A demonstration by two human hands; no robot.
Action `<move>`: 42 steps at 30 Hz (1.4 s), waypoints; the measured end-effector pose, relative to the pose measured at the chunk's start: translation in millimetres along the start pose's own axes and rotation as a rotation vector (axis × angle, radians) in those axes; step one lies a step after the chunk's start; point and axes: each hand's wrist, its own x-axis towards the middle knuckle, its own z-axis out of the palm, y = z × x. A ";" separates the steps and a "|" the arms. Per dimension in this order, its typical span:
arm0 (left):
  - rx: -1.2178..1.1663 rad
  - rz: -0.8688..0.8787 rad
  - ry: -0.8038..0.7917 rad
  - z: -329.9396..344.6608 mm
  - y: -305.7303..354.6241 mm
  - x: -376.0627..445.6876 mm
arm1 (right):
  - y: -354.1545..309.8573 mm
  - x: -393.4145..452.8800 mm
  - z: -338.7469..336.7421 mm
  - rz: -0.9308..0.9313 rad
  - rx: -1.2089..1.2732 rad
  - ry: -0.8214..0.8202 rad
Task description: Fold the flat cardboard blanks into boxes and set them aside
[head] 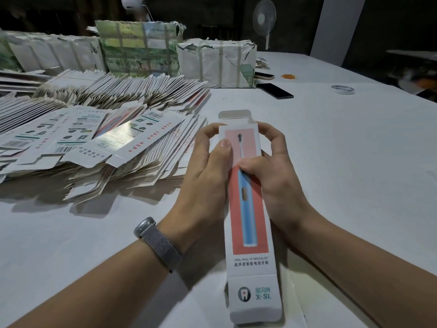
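A big white table (331, 162) sits under both hands. To the left of the hands lies a wide heap of flat cardboard blanks (99, 129). Past that heap stand wrapped bundles (142, 50). Between the hands is a long toothbrush box (248, 209), its end flaps sticking out. The left hand (208, 162) curls round its left edge, thumb pressed on the front. The right hand (272, 162) grips the right edge. Past the right hand lie a black phone (275, 90) and a tape roll (343, 89).
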 end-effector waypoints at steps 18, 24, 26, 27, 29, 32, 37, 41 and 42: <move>0.022 -0.033 -0.097 4.5 4.2 -6.2 | -0.7 4.2 -7.7 -0.094 -0.012 0.141; 0.084 -0.044 -0.013 3.8 1.7 -3.2 | -1.5 5.6 -7.7 -0.124 0.074 0.156; 0.048 -0.053 -0.016 3.4 2.5 -2.9 | -1.4 5.5 -7.3 -0.125 0.063 0.156; 0.041 -0.056 -0.023 3.2 2.9 -2.3 | -1.2 5.5 -7.2 -0.126 0.043 0.156; 0.046 -0.060 -0.030 3.6 3.4 -1.7 | -0.9 5.2 -7.4 -0.123 -0.007 0.157; 0.012 -0.062 -0.037 5.3 5.0 -2.1 | -0.8 4.5 -7.8 -0.122 -0.029 0.145; 0.037 -0.079 -0.023 7.1 10.8 -4.1 | -0.4 4.4 -7.8 -0.109 -0.030 0.134; 0.088 -0.082 -0.006 7.8 11.6 -5.0 | -1.0 5.4 -8.1 -0.101 -0.039 0.127; 0.088 -0.089 -0.002 7.5 11.3 -5.0 | -0.6 5.2 -7.7 -0.095 -0.041 0.115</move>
